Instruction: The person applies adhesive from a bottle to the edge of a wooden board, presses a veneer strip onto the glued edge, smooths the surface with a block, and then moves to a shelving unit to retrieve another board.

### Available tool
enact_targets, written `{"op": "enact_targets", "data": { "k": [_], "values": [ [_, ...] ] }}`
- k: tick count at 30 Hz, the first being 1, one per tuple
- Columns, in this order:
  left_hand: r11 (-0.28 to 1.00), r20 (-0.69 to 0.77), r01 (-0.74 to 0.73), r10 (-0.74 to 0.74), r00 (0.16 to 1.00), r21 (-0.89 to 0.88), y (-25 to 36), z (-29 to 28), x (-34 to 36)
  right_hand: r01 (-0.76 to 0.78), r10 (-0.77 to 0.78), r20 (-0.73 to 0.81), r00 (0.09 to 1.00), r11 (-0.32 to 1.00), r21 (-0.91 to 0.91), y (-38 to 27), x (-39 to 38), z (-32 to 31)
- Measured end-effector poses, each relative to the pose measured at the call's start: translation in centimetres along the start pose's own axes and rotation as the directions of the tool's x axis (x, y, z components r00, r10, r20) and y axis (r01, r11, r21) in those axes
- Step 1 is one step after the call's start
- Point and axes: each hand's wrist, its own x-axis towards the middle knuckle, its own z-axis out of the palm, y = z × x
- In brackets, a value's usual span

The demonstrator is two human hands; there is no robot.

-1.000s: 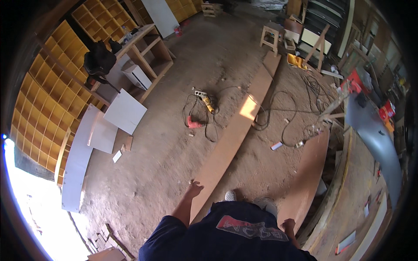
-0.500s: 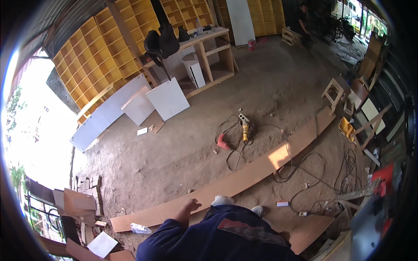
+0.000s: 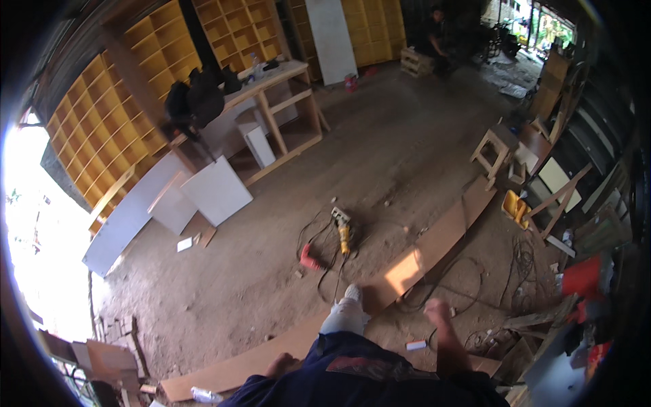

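My left hand hangs low beside my body, over the long brown board lying on the dirt floor; its fingers are small and blurred. Out to the right, my right hand is raised with its fingers curled in, and nothing shows in it. One foot in a light shoe is on the board, below a pale trouser leg. Past the board lie a red corded drill and a yellow power tool with a metal base, their dark cords looped around them. Neither hand touches them.
White panels lean against a wooden counter frame at the far left. To the right stand a wooden stool and a yellow plastic item. Loose cable crosses the floor. A person sits at the back.
My view has shifted, and a leg has come forward onto the board. My right hand has swung into view; my left hand has drawn back toward my body.
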Motion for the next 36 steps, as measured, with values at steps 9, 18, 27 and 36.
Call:
{"op": "enact_targets", "data": {
  "k": [9,18,27,36],
  "values": [
    [0.789,-0.114,0.441,-0.531,0.840,-0.427,1.5,-24.6,25.3,-0.278,0.356,0.531,0.769,0.934,-0.224,7.5,-7.7,-4.9],
    [0.950,-0.363,0.137,-0.236,0.901,-0.279,7.3,-47.4,42.4,-0.400,0.428,0.363,0.828,0.904,-0.153,5.2,7.1,-12.4],
    [0.978,0.021,0.176,-0.175,0.984,-0.116,17.4,-48.4,53.6,-0.229,0.412,0.450,0.792,0.885,-0.406,19.6,28.4,-8.1],
    [0.960,0.070,0.251,-0.243,0.967,-0.128,26.6,-53.0,61.8,-0.514,0.513,0.159,0.844,0.857,-0.038,23.7,42.6,-25.4]
  ]
}}
